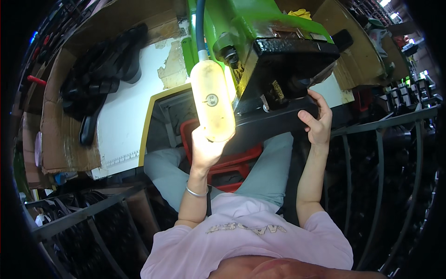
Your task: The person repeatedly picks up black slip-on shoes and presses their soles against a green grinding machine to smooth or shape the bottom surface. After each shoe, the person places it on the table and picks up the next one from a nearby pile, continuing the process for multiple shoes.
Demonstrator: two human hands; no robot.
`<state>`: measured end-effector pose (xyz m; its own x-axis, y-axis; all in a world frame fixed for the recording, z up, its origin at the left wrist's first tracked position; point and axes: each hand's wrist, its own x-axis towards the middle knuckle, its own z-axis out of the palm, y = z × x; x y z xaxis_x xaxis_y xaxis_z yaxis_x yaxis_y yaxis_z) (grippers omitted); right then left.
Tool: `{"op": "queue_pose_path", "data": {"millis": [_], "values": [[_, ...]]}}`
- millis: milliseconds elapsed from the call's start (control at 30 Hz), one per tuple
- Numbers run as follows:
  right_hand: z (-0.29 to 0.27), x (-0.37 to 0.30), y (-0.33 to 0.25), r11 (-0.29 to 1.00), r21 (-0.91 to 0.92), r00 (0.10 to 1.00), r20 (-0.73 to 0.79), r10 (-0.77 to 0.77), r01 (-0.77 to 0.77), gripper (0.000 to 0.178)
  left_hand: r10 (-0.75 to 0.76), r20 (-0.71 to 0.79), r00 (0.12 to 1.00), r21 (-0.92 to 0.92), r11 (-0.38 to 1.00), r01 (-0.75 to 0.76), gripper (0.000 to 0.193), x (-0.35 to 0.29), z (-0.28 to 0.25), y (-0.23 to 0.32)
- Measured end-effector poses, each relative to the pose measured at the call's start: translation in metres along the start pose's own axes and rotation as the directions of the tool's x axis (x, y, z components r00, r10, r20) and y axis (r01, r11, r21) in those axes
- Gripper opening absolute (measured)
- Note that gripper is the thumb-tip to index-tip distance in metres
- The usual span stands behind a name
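Note:
A green machine [260,21] with a black head [297,51] stands in front of me. Below the head lies a long, smooth dark piece [274,120], whose kind I cannot make out. My right hand [318,122] grips its right end, thumb on the near side and fingers curled over the far side. My left hand [206,151] is at the lower end of a lit yellow work lamp [213,100]. The lamp and its glare hide those fingers, so what they hold does not show.
On the white tabletop [118,125] at left, black footwear [104,74] is piled inside cardboard walls [53,125]. More cardboard [348,51] stands at right. Metal rails [381,123] flank me, with dark items behind. A red stool or crate [227,174] shows between my legs.

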<state>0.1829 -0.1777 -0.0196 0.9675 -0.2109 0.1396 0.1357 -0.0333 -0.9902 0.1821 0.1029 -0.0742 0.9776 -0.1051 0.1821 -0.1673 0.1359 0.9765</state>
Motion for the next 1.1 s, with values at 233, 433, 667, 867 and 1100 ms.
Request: {"op": "queue_pose_path", "data": {"millis": [233, 433, 667, 867, 1100], "values": [[0.034, -0.007, -0.012, 0.999, 0.024, 0.993, 0.113, -0.045, 0.043, 0.056, -0.066, -0.049, 0.997, -0.183, 0.982, 0.056, 0.026, -0.015, -0.031, -0.005], [0.046, -0.020, 0.008, 0.988, 0.028, 0.979, 0.134, -0.156, 0.154, 0.060, 0.064, -0.021, 0.998, 0.318, 0.947, -0.055, 0.020, -0.019, -0.044, 0.017], [0.022, -0.011, 0.007, 0.986, 0.105, 0.992, 0.001, -0.129, 0.128, 0.065, 0.346, -0.029, 0.938, 0.457, 0.839, -0.296, 0.026, 0.006, 0.009, 0.024], [0.026, -0.006, 0.008, 0.994, 0.104, 0.995, 0.095, -0.033, 0.023, 0.062, 0.190, -0.041, 0.981, 0.349, 0.923, -0.164, 0.036, 0.006, -0.005, 0.020], [0.056, -0.020, 0.016, 0.988, 0.147, 0.987, 0.143, -0.068, 0.046, 0.061, 0.232, -0.064, 0.971, 0.438, 0.880, -0.182, 0.029, -0.002, -0.040, 0.023]]}}
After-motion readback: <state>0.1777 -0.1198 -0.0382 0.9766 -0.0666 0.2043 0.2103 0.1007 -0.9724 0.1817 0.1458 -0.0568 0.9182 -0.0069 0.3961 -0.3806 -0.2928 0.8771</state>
